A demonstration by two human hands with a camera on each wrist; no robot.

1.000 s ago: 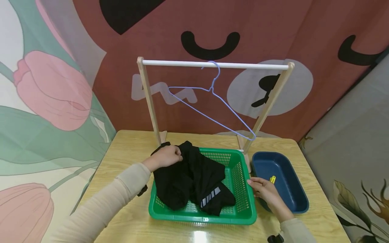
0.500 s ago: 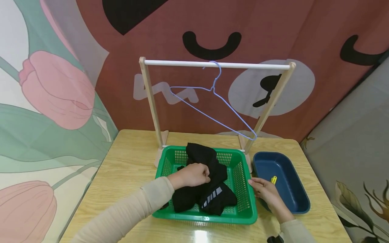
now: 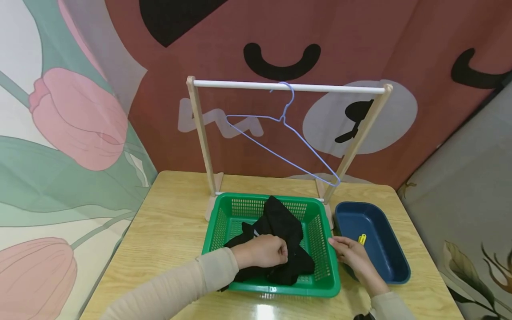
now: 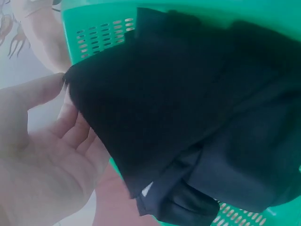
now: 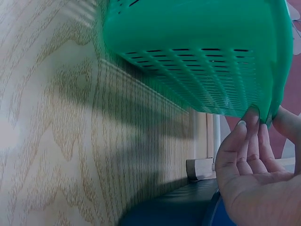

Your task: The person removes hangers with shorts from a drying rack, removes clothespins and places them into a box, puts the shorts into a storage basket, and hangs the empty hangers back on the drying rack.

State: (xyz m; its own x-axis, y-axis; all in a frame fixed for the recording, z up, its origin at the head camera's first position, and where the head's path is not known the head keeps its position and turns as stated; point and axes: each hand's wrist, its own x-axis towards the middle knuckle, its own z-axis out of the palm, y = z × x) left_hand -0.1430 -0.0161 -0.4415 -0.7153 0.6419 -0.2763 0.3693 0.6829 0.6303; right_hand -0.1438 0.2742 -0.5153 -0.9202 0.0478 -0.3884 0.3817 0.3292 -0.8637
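A black garment (image 3: 284, 222) lies bunched inside the green plastic basket (image 3: 335, 278), and a small pale mark shows on it. My left hand (image 3: 264, 251) is over the middle of the basket. In the left wrist view, the thumb and fingers of that hand (image 4: 51, 160) pinch one edge of the black cloth (image 4: 155, 103). At the basket's right side, my right hand (image 3: 354, 255) holds the rim. The right wrist view has its thumb and fingertips pinching the green rim (image 5: 277, 61) from both sides. What kind of garment it is cannot be told.
Behind the basket stands a wooden rack with a white rail (image 3: 332, 88), from which a blue hanger (image 3: 298, 135) hangs. A dark blue tub (image 3: 386, 249) with a small yellow object (image 3: 362, 239) in it sits to the right. All stand on a wooden table (image 3: 168, 222).
My left hand has moved right and slightly down from the basket's left side, shifting and folding the black garment; its striped patch is now mostly hidden. My right hand stays on the rim.
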